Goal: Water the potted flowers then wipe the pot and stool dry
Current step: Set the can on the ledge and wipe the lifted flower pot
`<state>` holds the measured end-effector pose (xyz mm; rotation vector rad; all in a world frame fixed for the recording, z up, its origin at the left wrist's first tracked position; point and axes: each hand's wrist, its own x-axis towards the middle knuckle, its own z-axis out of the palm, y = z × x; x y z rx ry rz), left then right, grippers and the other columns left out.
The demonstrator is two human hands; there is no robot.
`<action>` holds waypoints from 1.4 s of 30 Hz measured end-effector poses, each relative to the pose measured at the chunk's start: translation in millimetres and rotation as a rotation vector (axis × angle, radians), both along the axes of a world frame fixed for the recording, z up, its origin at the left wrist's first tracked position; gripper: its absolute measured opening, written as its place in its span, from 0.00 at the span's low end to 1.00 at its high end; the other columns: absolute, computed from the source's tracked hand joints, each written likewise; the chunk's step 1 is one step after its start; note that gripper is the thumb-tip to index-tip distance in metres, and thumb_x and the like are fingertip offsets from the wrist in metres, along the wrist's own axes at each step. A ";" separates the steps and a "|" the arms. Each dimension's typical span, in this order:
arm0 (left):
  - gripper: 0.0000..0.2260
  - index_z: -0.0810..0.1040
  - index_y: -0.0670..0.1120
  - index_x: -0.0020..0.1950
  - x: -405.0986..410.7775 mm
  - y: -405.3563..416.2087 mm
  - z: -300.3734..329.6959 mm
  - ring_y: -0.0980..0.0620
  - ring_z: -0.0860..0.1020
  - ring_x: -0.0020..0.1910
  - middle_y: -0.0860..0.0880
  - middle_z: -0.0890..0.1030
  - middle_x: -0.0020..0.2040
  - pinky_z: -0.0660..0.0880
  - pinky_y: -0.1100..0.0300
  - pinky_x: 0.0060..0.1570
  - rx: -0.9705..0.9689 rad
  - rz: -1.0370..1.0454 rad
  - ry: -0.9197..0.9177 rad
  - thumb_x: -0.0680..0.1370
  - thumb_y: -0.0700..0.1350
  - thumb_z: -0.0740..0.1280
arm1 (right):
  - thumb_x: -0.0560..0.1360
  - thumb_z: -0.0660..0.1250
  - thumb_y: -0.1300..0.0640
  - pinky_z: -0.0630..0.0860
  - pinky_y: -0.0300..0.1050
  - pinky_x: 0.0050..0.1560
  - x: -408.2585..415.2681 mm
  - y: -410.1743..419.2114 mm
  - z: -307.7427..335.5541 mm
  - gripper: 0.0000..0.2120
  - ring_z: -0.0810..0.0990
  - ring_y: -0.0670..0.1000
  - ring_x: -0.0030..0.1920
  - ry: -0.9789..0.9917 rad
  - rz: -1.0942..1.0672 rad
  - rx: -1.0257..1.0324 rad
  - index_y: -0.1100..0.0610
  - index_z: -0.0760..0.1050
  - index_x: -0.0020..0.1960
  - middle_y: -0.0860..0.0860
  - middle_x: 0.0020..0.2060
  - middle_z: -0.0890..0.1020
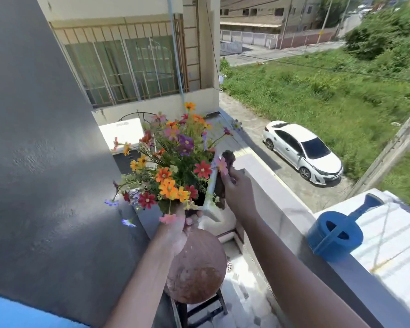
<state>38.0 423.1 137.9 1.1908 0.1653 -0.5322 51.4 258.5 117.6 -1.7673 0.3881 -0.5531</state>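
A pale pot (211,210) full of mixed orange, red and purple flowers (173,166) is held up, tilted, above a round brown wooden stool (198,268). My left hand (184,229) grips the pot from underneath, partly hidden by blooms. My right hand (234,185) presses a dark cloth (229,157) against the pot's right side, near its rim. A blue watering can (334,235) stands on the balcony ledge to the right, apart from both hands.
A grey wall (45,162) rises close on the left. The low balcony ledge (277,209) runs along the right, with a drop to a driveway and a white car (303,151) below. A floor drain (229,266) lies beside the stool.
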 end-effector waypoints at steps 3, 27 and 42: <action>0.13 0.72 0.39 0.40 -4.4 3.6 2.1 0.58 0.63 0.18 0.48 0.75 0.23 0.55 0.65 0.23 -0.003 -0.021 0.028 0.82 0.39 0.55 | 0.81 0.64 0.54 0.65 0.47 0.35 5.8 -13.9 -39.3 0.17 0.67 0.50 0.30 0.156 -0.092 0.074 0.65 0.71 0.38 0.54 0.29 0.69; 0.13 0.75 0.41 0.40 -3.6 -13.3 -3.6 0.57 0.63 0.20 0.47 0.77 0.28 0.57 0.65 0.21 0.060 -0.050 -0.049 0.81 0.38 0.56 | 0.82 0.64 0.54 0.74 0.56 0.43 -11.2 -6.9 36.0 0.15 0.79 0.61 0.40 -0.104 -0.040 -0.105 0.67 0.79 0.47 0.65 0.39 0.81; 0.12 0.75 0.40 0.40 -6.1 -6.7 1.6 0.57 0.62 0.20 0.46 0.73 0.29 0.54 0.61 0.26 0.140 -0.110 -0.104 0.80 0.40 0.56 | 0.79 0.62 0.62 0.58 0.45 0.35 19.8 -35.2 6.1 0.19 0.60 0.48 0.29 0.099 -0.107 0.048 0.55 0.62 0.31 0.52 0.27 0.64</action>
